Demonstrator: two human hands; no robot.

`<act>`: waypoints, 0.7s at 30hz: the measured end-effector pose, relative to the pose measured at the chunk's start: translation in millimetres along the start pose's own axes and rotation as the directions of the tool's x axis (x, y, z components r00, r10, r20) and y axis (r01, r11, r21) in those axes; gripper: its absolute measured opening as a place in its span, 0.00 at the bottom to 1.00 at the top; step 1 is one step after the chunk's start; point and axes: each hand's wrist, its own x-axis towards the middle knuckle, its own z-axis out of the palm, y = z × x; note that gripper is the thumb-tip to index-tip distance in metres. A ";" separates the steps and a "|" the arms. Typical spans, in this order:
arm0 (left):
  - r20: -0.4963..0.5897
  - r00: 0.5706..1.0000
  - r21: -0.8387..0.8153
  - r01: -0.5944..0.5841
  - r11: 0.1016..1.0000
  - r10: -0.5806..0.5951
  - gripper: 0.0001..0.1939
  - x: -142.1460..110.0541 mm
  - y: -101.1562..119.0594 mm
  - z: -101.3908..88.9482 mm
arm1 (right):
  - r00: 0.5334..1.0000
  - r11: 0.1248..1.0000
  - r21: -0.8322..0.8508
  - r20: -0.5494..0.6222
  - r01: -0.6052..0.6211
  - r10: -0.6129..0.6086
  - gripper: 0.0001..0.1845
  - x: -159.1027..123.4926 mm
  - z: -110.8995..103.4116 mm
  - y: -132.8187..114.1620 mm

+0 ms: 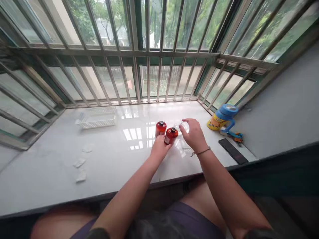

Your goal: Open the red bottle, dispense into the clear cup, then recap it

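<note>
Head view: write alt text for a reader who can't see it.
A person's left hand holds a red bottle beside another red bottle on a white ledge; the right hand is at something clear. White basket at left, blue-and-yellow mug at right, barred windows behind.

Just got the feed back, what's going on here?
A person is at a white ledge by a barred window. Their left hand grips the front red bottle; the other red bottle stands just behind it. The right hand is at some clear plastic, whether touching is unclear. A white basket sits far left, a phone at right.
</note>
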 end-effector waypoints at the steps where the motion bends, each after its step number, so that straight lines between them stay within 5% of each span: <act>1: -0.039 0.999 0.006 0.012 1.000 -0.012 0.13 0.2 -0.3 -5.2 | 1.000 1.000 -0.019 0.022 -0.021 0.021 0.23 7.6 3.8 0.8; 3: -0.099 0.995 0.012 0.032 0.999 -0.031 0.09 3.4 -1.2 -15.4 | 0.995 0.996 -0.059 0.070 -0.068 0.072 0.23 22.9 11.5 4.3; 6: -0.163 0.985 0.013 0.056 0.998 -0.053 0.18 19.7 -3.6 -28.0 | 0.973 0.980 -0.123 0.150 -0.156 0.174 0.24 45.7 24.0 16.1; 9: -0.105 0.993 -0.007 0.047 0.999 -0.048 0.35 44.9 -7.9 -34.6 | 0.930 0.960 -0.181 0.262 -0.214 0.256 0.19 66.1 34.9 30.2; 12: 0.008 0.998 -0.046 0.066 0.997 -0.066 0.41 64.2 -14.1 -36.0 | 0.902 0.953 -0.204 0.327 -0.225 0.283 0.13 79.8 39.8 36.1; 17: 0.030 0.991 -0.078 0.130 0.988 -0.128 0.36 67.5 -29.4 -46.2 | 0.943 0.972 -0.150 0.255 -0.179 0.213 0.12 86.2 29.3 22.5; 21: -0.078 0.978 -0.066 0.189 0.980 -0.194 0.36 53.8 -50.9 -79.0 | 0.987 0.992 -0.057 0.108 -0.113 0.118 0.16 91.6 3.7 -2.1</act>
